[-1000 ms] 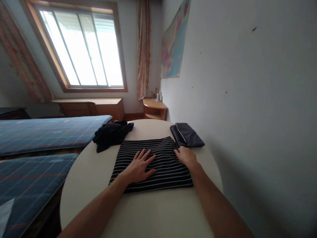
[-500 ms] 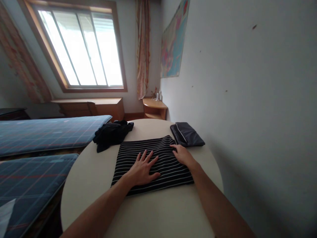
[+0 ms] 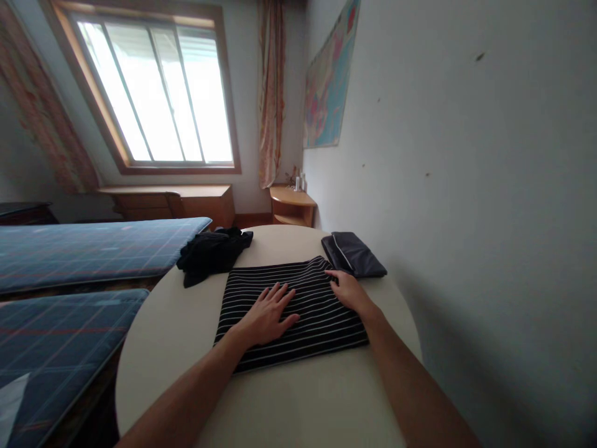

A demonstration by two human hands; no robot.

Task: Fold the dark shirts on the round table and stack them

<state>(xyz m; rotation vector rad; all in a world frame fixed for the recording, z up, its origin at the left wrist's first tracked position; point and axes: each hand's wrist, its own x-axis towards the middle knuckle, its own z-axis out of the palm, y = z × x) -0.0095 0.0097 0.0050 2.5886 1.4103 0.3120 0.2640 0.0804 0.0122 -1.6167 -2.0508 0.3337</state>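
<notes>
A black cloth with thin white stripes (image 3: 310, 343) lies folded into a rough rectangle on the round table. My left hand (image 3: 267, 318) rests flat on its middle, fingers spread and pointing away from me. At the cloth's right edge, close to the far right corner, my right hand (image 3: 349, 292) has its fingers bent and closed on the fabric; the thumb and the lower fingers are partly hidden. Beside that corner the cloth is slightly raised in a small ridge.
The pale round table (image 3: 172, 336) stands against the white wall. A dark folded pouch-like item (image 3: 359, 254) lies at the far right, and a crumpled black garment (image 3: 212, 252) at the far left. Blue plaid mattresses (image 3: 69, 323) flank the table on the left.
My left hand's fingers have drawn a little closer together on the cloth. The right hand stays at the same edge. The whole view has shifted slightly.
</notes>
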